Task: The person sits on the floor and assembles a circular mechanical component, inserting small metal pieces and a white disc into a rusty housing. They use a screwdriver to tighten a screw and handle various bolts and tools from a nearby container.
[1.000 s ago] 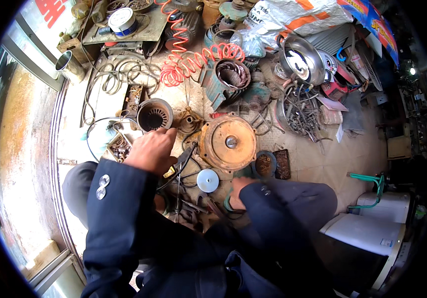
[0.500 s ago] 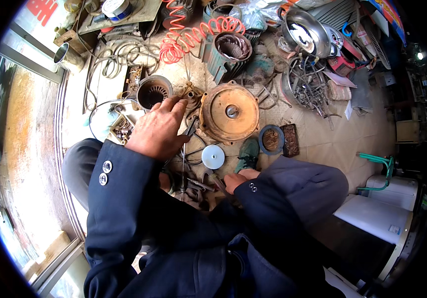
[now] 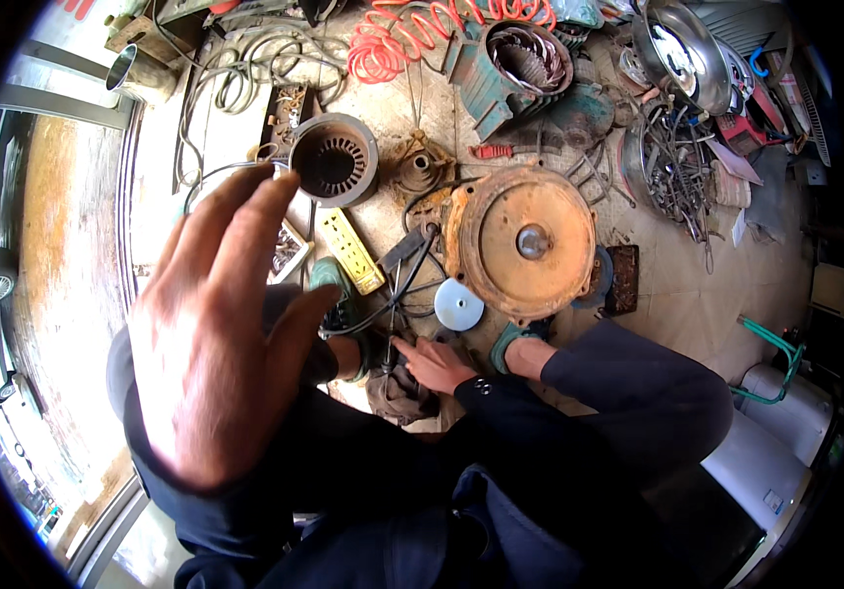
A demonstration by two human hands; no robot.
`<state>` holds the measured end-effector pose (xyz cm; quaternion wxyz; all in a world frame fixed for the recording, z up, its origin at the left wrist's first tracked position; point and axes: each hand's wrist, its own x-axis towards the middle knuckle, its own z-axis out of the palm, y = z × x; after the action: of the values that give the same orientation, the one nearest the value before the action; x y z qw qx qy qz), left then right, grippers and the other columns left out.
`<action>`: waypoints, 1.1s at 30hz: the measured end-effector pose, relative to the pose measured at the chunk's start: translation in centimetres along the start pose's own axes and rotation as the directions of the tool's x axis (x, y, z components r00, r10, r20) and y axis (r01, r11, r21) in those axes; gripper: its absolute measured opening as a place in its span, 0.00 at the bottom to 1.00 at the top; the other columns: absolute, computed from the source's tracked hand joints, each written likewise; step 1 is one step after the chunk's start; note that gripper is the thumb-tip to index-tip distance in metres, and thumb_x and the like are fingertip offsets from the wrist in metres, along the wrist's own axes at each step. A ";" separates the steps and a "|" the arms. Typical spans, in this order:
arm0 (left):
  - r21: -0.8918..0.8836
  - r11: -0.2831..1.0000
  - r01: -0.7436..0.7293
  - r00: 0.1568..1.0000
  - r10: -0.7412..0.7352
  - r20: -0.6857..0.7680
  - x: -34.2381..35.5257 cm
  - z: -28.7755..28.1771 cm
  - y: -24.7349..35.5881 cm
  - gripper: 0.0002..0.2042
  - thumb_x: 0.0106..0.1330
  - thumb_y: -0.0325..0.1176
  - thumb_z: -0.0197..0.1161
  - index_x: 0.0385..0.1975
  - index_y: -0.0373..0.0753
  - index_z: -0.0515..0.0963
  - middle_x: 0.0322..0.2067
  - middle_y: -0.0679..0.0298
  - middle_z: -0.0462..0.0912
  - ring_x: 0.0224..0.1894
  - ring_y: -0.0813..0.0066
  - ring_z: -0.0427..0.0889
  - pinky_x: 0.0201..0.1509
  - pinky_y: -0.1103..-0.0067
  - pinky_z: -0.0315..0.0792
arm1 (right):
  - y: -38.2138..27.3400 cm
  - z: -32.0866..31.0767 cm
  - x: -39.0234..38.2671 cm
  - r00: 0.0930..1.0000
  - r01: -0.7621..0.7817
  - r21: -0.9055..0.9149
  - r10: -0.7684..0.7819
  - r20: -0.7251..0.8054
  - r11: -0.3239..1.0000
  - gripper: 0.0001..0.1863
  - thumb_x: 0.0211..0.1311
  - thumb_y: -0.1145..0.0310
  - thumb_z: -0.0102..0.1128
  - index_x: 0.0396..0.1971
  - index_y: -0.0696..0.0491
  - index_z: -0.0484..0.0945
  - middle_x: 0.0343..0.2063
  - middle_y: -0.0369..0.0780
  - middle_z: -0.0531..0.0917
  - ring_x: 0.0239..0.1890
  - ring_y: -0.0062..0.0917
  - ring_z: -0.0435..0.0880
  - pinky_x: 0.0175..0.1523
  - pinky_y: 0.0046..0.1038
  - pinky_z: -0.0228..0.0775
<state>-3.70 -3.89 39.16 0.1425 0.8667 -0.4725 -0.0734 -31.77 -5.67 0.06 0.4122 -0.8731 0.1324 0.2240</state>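
Observation:
My left hand (image 3: 211,324) is raised close to the camera, fingers apart and holding nothing. Lower down, my right hand (image 3: 432,365) reaches between my feet with its index finger stretched out. That fingertip is at a thin metal rod (image 3: 391,339), whether touching I cannot tell. Just above the right hand lies a pale blue disc (image 3: 449,312) with a small centre hole. Beside it is a rusty round motor end cover (image 3: 501,250) with a shaft end in its middle. A dark rag-like bundle (image 3: 402,395) sits below the right hand.
Beyond my left hand are a hollow motor housing (image 3: 371,162) and a yellow power strip (image 3: 351,253). Farther off stand a green motor body (image 3: 486,93), a coiled red hose (image 3: 380,54) and a metal bowl of wires (image 3: 672,167). Black cables (image 3: 412,280) run across the floor.
My left hand has risen toward the camera and moved down-left in view, uncovering the power strip. My right hand has moved left, its index finger now extended. The view has shifted.

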 end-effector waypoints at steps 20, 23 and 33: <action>-0.036 0.981 -0.192 0.957 0.195 0.215 2.4 5.5 1.5 0.39 0.53 0.39 0.79 0.66 0.34 0.71 0.64 0.50 0.76 0.63 0.48 0.77 0.65 0.62 0.74 | -2.3 -5.6 -2.0 0.922 -0.218 0.017 0.212 -0.325 0.976 0.11 0.58 0.67 0.64 0.40 0.52 0.78 0.38 0.52 0.84 0.41 0.53 0.85 0.45 0.53 0.76; -0.087 0.967 -0.238 0.930 0.253 0.268 3.3 7.0 3.0 0.55 0.46 0.44 0.83 0.75 0.36 0.59 0.71 0.44 0.66 0.71 0.44 0.67 0.74 0.62 0.66 | -4.0 -11.8 -6.4 0.899 -0.335 0.145 0.362 -0.245 0.931 0.14 0.58 0.67 0.63 0.44 0.52 0.78 0.39 0.53 0.84 0.44 0.55 0.84 0.49 0.54 0.75; -0.078 0.921 -0.382 0.882 0.389 0.266 5.0 14.6 8.3 0.76 0.25 0.60 0.89 0.79 0.38 0.48 0.77 0.37 0.48 0.78 0.35 0.50 0.79 0.52 0.56 | -6.5 -18.2 -22.0 0.361 -0.366 0.554 0.663 -0.656 0.747 0.19 0.68 0.61 0.64 0.49 0.60 0.75 0.34 0.56 0.85 0.39 0.55 0.85 0.43 0.50 0.76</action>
<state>-11.45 -14.98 28.02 0.0970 0.7349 -0.6496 -0.1689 -42.93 -14.84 25.53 0.3391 -0.7040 0.6131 -0.1167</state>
